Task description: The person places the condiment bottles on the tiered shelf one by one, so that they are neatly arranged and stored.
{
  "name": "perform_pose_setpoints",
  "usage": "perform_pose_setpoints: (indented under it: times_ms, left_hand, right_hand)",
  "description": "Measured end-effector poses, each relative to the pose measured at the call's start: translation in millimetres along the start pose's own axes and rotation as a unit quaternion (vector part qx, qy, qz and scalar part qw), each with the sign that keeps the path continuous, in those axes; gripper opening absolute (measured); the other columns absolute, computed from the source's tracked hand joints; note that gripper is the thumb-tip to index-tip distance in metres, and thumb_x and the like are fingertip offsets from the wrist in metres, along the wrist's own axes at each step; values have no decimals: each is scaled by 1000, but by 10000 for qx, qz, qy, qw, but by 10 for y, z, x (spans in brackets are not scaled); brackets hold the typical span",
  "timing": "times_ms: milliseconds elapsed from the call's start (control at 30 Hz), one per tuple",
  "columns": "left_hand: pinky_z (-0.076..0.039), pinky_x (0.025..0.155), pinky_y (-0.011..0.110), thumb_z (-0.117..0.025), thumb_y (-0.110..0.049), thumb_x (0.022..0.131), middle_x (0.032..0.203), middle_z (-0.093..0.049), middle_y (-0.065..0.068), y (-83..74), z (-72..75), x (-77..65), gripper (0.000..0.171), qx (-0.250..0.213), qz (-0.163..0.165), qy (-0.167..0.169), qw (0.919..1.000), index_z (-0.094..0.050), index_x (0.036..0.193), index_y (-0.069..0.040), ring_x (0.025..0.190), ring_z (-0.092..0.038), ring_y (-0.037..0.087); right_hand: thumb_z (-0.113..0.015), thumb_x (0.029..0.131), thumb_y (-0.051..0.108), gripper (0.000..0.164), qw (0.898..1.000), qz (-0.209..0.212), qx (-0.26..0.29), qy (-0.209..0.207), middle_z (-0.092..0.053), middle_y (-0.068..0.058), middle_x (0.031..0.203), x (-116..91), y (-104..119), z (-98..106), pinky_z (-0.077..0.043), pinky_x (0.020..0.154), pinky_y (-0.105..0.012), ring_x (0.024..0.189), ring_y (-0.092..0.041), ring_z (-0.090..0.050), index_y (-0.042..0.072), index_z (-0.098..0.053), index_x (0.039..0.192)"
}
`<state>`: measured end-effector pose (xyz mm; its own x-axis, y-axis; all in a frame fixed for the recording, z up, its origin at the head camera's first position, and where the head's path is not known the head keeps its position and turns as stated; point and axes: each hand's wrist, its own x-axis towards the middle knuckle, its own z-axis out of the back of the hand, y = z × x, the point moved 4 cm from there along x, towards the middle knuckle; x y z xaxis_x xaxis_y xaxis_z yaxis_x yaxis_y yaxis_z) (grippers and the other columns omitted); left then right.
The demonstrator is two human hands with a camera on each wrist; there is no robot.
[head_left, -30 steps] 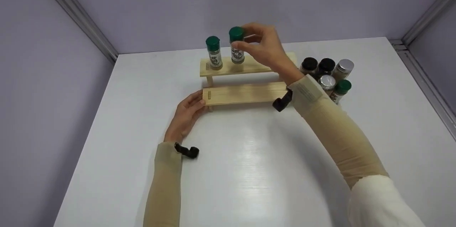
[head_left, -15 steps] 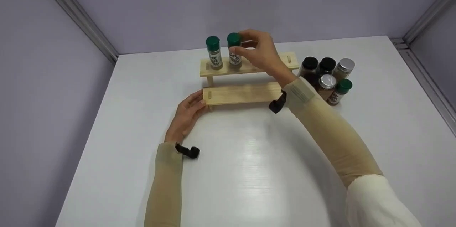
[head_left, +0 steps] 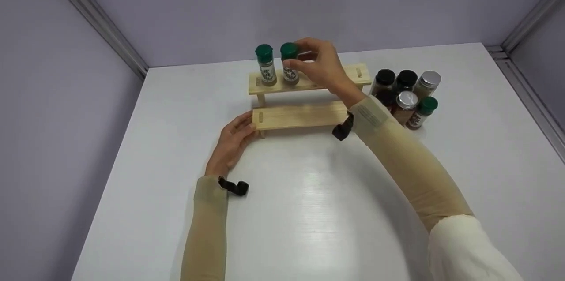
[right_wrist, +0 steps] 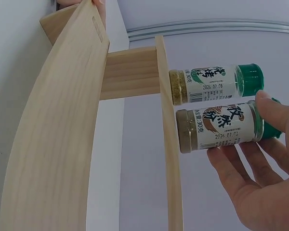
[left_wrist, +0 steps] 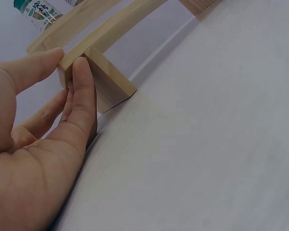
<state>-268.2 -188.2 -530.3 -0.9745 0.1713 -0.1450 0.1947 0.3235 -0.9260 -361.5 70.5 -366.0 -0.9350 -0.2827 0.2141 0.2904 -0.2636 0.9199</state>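
Note:
My right hand (head_left: 320,62) holds a green-capped spice jar (right_wrist: 224,126) near its cap, thumb on one side and fingers on the other. The jar stands upright, its base right at the upper shelf of a two-tier wooden rack (head_left: 300,115). Beside it on that shelf, to the left, is a second green-capped spice jar (head_left: 266,65) with a white label. My left hand (head_left: 229,142) grips the left end of the rack's lower shelf. In the left wrist view, the thumb and fingers (left_wrist: 82,91) pinch the board's corner by its leg.
To the right of the rack stands a cluster of several spice jars: black-capped jars (head_left: 406,79), silver-capped jars (head_left: 406,101) and a green-capped jar (head_left: 426,106). A wall (head_left: 212,12) rises behind the white table (head_left: 282,210).
My right hand has lowered the spice jar onto the upper shelf and moved it slightly left, closer to the other jar. The left hand keeps its place on the rack.

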Motion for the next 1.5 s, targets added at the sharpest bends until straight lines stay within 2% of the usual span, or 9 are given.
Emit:
perform_pose_setpoints:
  times_ms: [233,367,500,633,900,1100,1300,1500]
  left_hand:
    - [-57,104,26,-62,-4,108,157,-50,17,-6,35,-40,55,-33,18,-84,10000,-44,160,-3,136,-57,23]
    - [-57,104,26,-61,-2,108,157,-50,17,-11,8,0,54,-82,-15,-31,10000,-44,160,-3,135,-58,23]
    - [-57,106,27,-62,-3,108,157,-51,17,-1,-61,80,55,-47,7,76,10000,-45,160,-3,137,-57,24]
    - [-56,108,28,-65,-6,107,157,-51,16,10,-130,137,55,-19,43,153,9999,-47,159,-4,138,-57,24]
    - [-56,109,30,-63,-5,108,157,-50,17,6,-117,129,55,-21,34,164,9999,-45,159,-3,139,-55,27]
    - [-54,111,30,-65,-6,107,159,-49,16,-9,-116,115,56,-69,42,196,9998,-45,160,-3,142,-54,27]
    - [-56,108,30,-63,-6,108,159,-49,17,-11,-120,118,56,-44,-13,250,9997,-43,161,-3,139,-56,25]
    - [-56,106,28,-62,-4,109,157,-50,18,-6,-124,114,55,-65,-49,276,9996,-43,160,-1,136,-58,23]
  right_hand:
    - [-84,96,26,40,9999,22,128,94,-74,-4,125,4,-8,-42,-60,102,-34,117,-20,-72,14,-73,132]
    - [-85,95,27,47,9998,90,157,102,-72,-5,130,-15,35,31,-59,104,-35,121,-22,-70,12,-70,137]
    - [-85,95,29,52,9999,-8,75,-70,-70,-5,135,-70,82,224,-58,106,-35,125,-22,-69,12,-68,140]
    - [-84,96,28,48,9996,22,-104,-267,-70,-6,137,-175,156,469,-58,106,-36,126,-23,-68,13,-68,139]
    - [-83,96,22,48,9978,297,-424,-410,-68,-11,138,-451,338,877,-58,108,-35,129,-27,-67,11,-68,140]
    - [-84,96,22,46,9961,374,-592,-543,-69,-11,137,-697,377,1136,-59,105,-31,129,-28,-68,12,-69,139]
    - [-80,99,20,40,9947,476,-674,-620,-71,-9,131,-930,342,1341,-57,107,-28,120,-19,-71,7,-70,135]
    - [-77,101,19,34,9900,442,-1114,-742,-74,-1,126,-1178,252,1580,-56,104,-21,112,-6,-70,6,-72,132]
